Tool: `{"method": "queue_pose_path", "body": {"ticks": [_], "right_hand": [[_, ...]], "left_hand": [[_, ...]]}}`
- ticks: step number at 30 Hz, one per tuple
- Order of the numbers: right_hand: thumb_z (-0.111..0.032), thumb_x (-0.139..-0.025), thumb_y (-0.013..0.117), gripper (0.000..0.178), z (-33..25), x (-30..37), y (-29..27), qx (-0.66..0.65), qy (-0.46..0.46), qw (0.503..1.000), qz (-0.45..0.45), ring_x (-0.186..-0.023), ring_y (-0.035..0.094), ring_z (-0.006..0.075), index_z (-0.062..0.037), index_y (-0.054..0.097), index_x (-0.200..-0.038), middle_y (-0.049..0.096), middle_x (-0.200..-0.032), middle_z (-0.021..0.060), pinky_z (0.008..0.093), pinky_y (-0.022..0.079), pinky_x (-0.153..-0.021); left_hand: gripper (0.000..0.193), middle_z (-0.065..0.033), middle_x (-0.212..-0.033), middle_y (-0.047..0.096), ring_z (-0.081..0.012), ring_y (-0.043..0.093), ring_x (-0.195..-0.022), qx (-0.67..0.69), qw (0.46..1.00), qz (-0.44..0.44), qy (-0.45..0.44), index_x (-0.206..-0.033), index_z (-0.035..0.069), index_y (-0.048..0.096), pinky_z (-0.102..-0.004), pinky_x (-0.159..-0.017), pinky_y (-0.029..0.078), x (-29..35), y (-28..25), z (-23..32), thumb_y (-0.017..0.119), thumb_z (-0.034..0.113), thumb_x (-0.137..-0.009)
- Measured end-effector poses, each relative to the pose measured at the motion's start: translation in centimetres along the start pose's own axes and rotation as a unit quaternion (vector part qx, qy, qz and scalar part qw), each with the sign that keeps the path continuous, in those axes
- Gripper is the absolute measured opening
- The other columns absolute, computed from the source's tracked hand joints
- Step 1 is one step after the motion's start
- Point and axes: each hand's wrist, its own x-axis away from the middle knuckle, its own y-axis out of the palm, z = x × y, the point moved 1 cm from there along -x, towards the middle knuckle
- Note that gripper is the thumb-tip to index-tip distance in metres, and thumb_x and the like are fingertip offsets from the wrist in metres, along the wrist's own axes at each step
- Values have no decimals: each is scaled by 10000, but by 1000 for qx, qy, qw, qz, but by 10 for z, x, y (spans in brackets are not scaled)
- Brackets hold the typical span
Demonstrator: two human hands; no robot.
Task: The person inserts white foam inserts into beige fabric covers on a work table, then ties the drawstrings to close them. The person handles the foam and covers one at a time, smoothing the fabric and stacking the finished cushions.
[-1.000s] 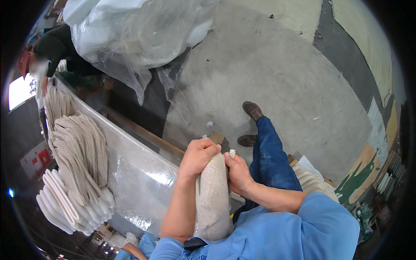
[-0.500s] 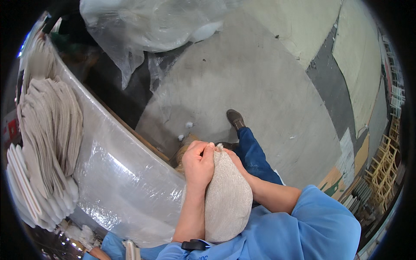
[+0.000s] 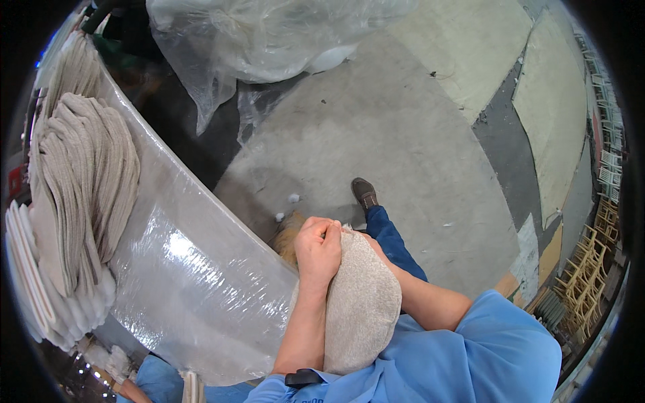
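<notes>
A beige woven-fabric cushion (image 3: 361,305) stands upright against my blue shirt, its upper corner raised. At that corner my left hand (image 3: 318,250) is closed, thumb and fingers pinching the cloth edge. Behind the same corner is my right hand (image 3: 373,247), mostly covered by the cushion, with only its back edge and wrist showing. Its fingers are hidden. A black band (image 3: 304,378) sits at my left forearm near the sleeve.
Left of me a plastic-wrapped table (image 3: 195,282) carries a stack of beige fabric pieces (image 3: 87,174) and white padded pieces (image 3: 40,282). Clear plastic sheeting (image 3: 269,40) bulges ahead. Wooden chair frames (image 3: 584,289) line the far right. Another person's arm (image 3: 131,389) shows lower left.
Both hands and the cushion have shifted slightly right in the picture, and the cushion's upper edge looks broader. The left hand keeps its pinch at the corner.
</notes>
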Motion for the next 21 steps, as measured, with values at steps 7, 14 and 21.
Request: {"method": "queue_pose_path", "body": {"ticks": [7,14,21], "right_hand": [[-304,-1098,594,260,-1,-9,10,54,27,998,29,-754,681,129,-73,703,-1050,694,-897,10,305,570,-675],[-309,-1099,594,281,0,-11,37,79,98,989,74,-779,692,155,-51,705,-1100,711,-936,36,326,579,-692],[-419,-1103,588,337,-2,7,49,-3,106,992,72,-763,676,138,-100,675,-1036,677,-900,24,304,567,-667]], "left_hand": [[167,-164,-899,726,-273,701,-835,16,999,-9,-32,-854,-56,749,-364,-774,534,-5,-16,-17,695,88,-918],[190,-128,-870,675,-234,670,-787,17,996,-17,-84,-846,-65,721,-352,-741,517,0,-33,-27,689,103,-927],[287,-77,-840,554,-168,534,-747,112,971,-107,-182,-756,-51,596,-332,-712,438,-4,-35,-41,692,129,-958]]}}
